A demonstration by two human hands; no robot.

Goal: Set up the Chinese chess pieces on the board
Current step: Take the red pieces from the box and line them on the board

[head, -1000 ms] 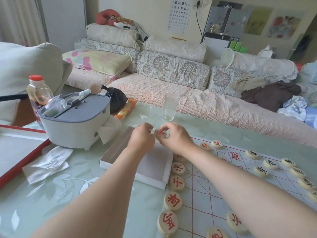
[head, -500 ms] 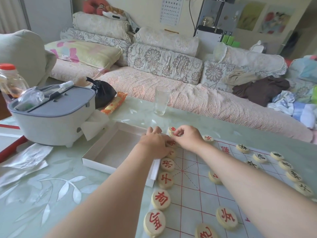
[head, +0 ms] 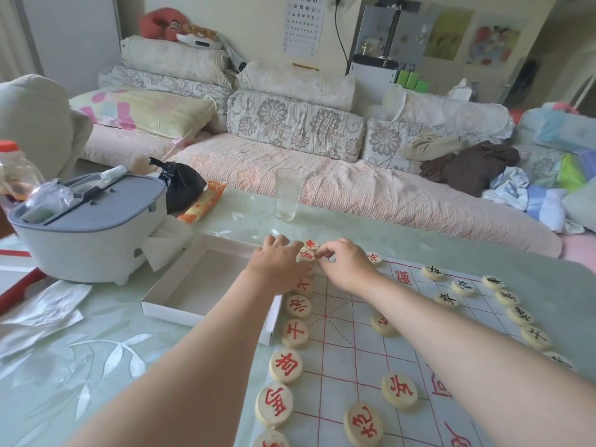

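We read red lettering on the 車 piece [head: 311, 244] at the board [head: 351, 343] corner, centre frame. Just below it our right hand [head: 346, 267] pinches a second piece [head: 306, 255]. Our left hand [head: 280, 266] touches it too, though we cannot tell its grip.

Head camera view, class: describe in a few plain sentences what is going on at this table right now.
A person is setting up Chinese chess. Both hands are at the far left corner of the board: the right hand pinches a red piece, and the left hand rests next to it, grip hidden. Other red pieces line the board's left edge, black pieces the right. An open white box lies beside the board.
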